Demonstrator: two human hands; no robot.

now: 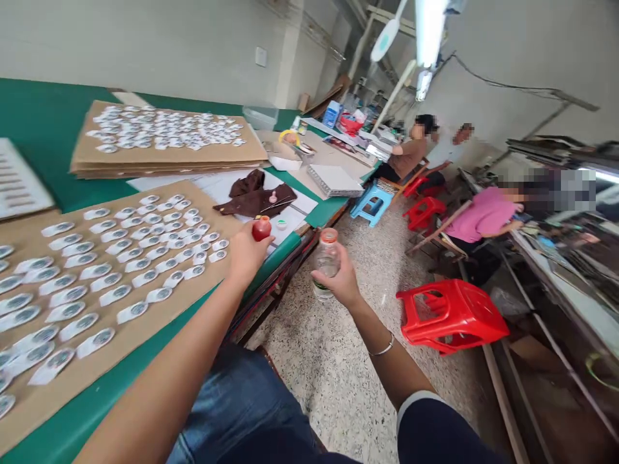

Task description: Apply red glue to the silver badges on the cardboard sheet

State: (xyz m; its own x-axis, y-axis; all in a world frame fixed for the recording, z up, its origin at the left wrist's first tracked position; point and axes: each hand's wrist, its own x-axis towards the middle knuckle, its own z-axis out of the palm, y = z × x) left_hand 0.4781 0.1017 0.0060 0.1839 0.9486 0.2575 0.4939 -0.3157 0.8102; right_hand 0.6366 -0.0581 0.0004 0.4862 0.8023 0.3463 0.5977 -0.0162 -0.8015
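The left hand (pixel 246 251) is pinching the red bottle (pixel 262 230) in its fingers, near the edge of the green table (pixel 43 109). The right hand (pixel 345 278) is gripping the clear bottle (pixel 325 259), with its thumb across the front, and is holding it out over the floor (pixel 348 380).

The red bottle is sitting to the left of the clear bottle, with a gap between them. The clear bottle is standing nearly upright, its long way running up and down and its orange top facing up. The red bottle's neck is pointing up too.

A cap (pixel 281 225) is lying just past the left hand, the nearer one. A brown cloth (pixel 249 201) is lying beyond it.
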